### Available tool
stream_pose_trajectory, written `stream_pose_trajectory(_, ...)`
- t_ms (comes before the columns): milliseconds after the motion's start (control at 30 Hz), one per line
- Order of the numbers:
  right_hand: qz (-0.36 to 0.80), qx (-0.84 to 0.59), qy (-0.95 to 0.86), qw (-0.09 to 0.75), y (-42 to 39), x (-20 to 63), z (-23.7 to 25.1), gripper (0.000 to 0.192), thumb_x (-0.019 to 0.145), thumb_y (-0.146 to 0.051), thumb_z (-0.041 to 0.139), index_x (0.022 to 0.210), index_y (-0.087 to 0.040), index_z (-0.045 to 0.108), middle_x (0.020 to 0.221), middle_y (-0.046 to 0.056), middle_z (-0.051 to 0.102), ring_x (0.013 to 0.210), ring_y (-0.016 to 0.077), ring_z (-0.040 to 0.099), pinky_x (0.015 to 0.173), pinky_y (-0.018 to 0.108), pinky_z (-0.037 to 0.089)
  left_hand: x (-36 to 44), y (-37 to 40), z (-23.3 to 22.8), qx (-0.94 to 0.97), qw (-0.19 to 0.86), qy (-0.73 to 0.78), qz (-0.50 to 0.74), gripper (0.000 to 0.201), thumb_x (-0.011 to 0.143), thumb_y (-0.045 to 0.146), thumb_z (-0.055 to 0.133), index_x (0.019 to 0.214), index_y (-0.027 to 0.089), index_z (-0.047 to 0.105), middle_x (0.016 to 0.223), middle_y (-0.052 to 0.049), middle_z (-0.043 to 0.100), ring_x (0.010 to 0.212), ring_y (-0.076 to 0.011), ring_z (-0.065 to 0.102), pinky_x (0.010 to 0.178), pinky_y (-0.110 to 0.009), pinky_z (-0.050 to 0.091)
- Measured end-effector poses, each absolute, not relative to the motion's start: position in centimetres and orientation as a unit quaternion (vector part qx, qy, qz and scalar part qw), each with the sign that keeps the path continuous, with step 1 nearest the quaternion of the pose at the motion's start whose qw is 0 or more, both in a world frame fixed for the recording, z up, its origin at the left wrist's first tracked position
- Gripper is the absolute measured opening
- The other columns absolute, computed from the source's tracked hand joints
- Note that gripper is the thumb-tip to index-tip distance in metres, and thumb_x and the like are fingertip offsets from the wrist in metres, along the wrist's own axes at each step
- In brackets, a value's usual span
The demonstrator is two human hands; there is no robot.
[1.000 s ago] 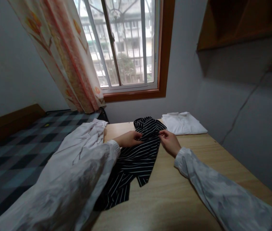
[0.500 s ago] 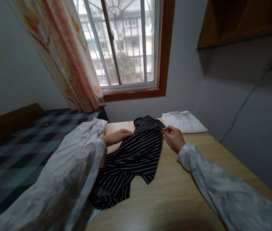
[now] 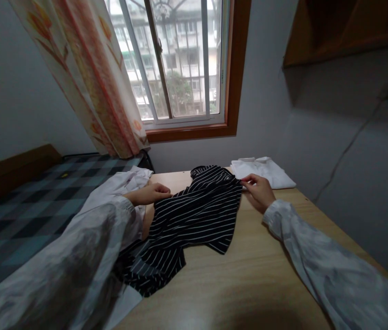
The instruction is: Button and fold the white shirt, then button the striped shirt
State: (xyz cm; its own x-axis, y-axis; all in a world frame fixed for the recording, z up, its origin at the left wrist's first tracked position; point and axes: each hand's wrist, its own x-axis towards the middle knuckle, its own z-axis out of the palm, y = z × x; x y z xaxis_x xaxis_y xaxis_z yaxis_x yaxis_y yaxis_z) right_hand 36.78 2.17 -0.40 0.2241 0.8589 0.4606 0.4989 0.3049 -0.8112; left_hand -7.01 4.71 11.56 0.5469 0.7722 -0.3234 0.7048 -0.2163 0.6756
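A black shirt with thin white stripes (image 3: 197, 211) lies across the wooden table (image 3: 248, 275), its collar end toward the window. My left hand (image 3: 150, 193) is closed on the shirt's left edge, fingertips pinched at the fabric. On the opposite edge, near the shoulder, my right hand (image 3: 259, 191) pinches the cloth between thumb and fingers. The fabric is spread between the two hands, with some creases. Its near left part is bunched, partly behind my left sleeve.
A folded white shirt (image 3: 264, 173) sits at the table's far right corner. Loose white clothing (image 3: 111, 188) lies along the left edge, beside a bed with a checked cover (image 3: 32, 206). A wooden shelf (image 3: 348, 41) hangs on the right wall, above a cable.
My hands have moved apart, the left going left and the right going right. The striped shirt between them has widened, and its lower edge has shifted.
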Motion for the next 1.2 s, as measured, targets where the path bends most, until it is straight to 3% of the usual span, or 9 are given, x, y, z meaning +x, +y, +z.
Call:
stream_pose_trajectory(133, 0.120, -0.587, -0.588, 0.544, 2.9, 40.0, -0.1, 0.049, 0.086, -0.069, 0.069, 0.091, -0.021, 0.078, 0.078, 0.007, 0.075, 0.069, 0.0234, 0.062, 0.065, 0.036, 0.047, -10.5, 5.0, 10.8, 0.786, 0.318, 0.531, -0.009, 0.057, 0.066, 0.074, 0.077, 0.052, 0.023, 0.053, 0.051, -0.001, 0.051, 0.050, -0.0163, 0.046, 0.054, -0.030, 0.035)
stream_pose_trajectory(300, 0.080, -0.600, -0.553, 0.573, 3.6, 43.7, 0.1, 0.049, 0.086, -0.068, 0.066, 0.098, -0.021, 0.073, 0.090, 0.009, 0.077, 0.070, 0.0226, 0.064, 0.069, 0.037, 0.050, -13.0, 5.2, 11.0, 0.777, 0.069, 0.613, -0.125, 0.031, 0.067, 0.046, 0.079, 0.056, 0.022, 0.063, 0.063, -0.007, 0.067, 0.065, -0.0265, 0.064, 0.065, -0.035, 0.044)
stream_pose_trajectory(500, 0.133, -0.583, -0.583, 0.550, 4.0, 43.4, 0.1, 0.038, 0.091, -0.061, 0.059, 0.095, -0.024, 0.066, 0.098, 0.009, 0.076, 0.090, 0.0271, 0.070, 0.085, 0.040, 0.053, -7.3, 4.6, 11.9, 0.831, -0.056, 0.553, 0.011, 0.028, 0.090, 0.048, 0.070, 0.092, 0.020, 0.075, 0.102, -0.015, 0.078, 0.097, -0.0353, 0.073, 0.086, -0.040, 0.050)
stream_pose_trajectory(600, 0.134, -0.597, -0.595, 0.522, 4.3, 41.8, 0.6, 0.042, 0.099, -0.062, 0.050, 0.105, -0.024, 0.068, 0.109, 0.011, 0.077, 0.102, 0.0289, 0.071, 0.093, 0.041, 0.054, -2.7, 3.9, 11.1, 0.872, -0.043, 0.486, 0.039, 0.048, 0.095, 0.067, 0.063, 0.103, 0.021, 0.075, 0.111, -0.016, 0.078, 0.103, -0.0335, 0.073, 0.093, -0.040, 0.051)
stream_pose_trajectory(700, 0.053, -0.627, -0.650, 0.426, 4.6, 40.1, 0.7, 0.055, 0.089, -0.065, 0.069, 0.120, -0.021, 0.068, 0.123, 0.017, 0.075, 0.109, 0.0349, 0.070, 0.097, 0.046, 0.054, 0.6, 3.5, 9.2, 0.884, -0.046, 0.465, 0.012, 0.061, 0.087, 0.073, 0.072, 0.117, 0.019, 0.073, 0.119, -0.020, 0.077, 0.103, -0.0362, 0.074, 0.092, -0.042, 0.053)
stream_pose_trajectory(800, -0.024, -0.637, -0.714, 0.290, 4.6, 39.2, 0.4, 0.057, 0.084, -0.049, 0.080, 0.130, -0.019, 0.068, 0.127, 0.021, 0.074, 0.110, 0.0375, 0.070, 0.096, 0.046, 0.054, 1.9, 3.8, 7.1, 0.875, -0.042, 0.482, -0.017, 0.043, 0.094, 0.055, 0.069, 0.118, 0.019, 0.074, 0.123, -0.021, 0.077, 0.104, -0.0363, 0.075, 0.089, -0.042, 0.055)
stream_pose_trajectory(900, -0.026, -0.668, -0.713, 0.210, 4.6, 39.3, 0.5, 0.038, 0.096, -0.032, 0.065, 0.132, -0.020, 0.069, 0.117, 0.017, 0.078, 0.102, 0.0326, 0.074, 0.089, 0.040, 0.053, 1.5, 4.6, 6.5, 0.849, -0.037, 0.526, -0.037, 0.029, 0.101, 0.037, 0.057, 0.110, 0.018, 0.078, 0.117, -0.020, 0.080, 0.106, -0.0355, 0.077, 0.089, -0.041, 0.055)
stream_pose_trajectory(1033, -0.050, -0.685, -0.693, 0.218, 4.7, 41.3, 2.3, 0.029, 0.104, -0.026, 0.052, 0.119, -0.020, 0.075, 0.122, 0.015, 0.079, 0.110, 0.0299, 0.073, 0.092, 0.036, 0.052, -1.0, 5.9, 8.4, 0.802, 0.114, 0.584, -0.045, 0.024, 0.096, 0.037, 0.063, 0.097, 0.019, 0.078, 0.101, -0.012, 0.083, 0.096, -0.0285, 0.079, 0.084, -0.033, 0.058)
stream_pose_trajectory(1200, -0.098, -0.663, -0.691, 0.272, 4.8, 44.8, 4.0, 0.040, 0.101, -0.020, 0.050, 0.132, -0.020, 0.075, 0.136, 0.013, 0.076, 0.119, 0.0288, 0.071, 0.101, 0.037, 0.051, -5.0, 6.3, 11.4, 0.672, 0.345, 0.653, -0.050, 0.022, 0.082, 0.037, 0.079, 0.078, 0.018, 0.070, 0.074, -0.008, 0.077, 0.068, -0.0255, 0.078, 0.062, -0.029, 0.056)
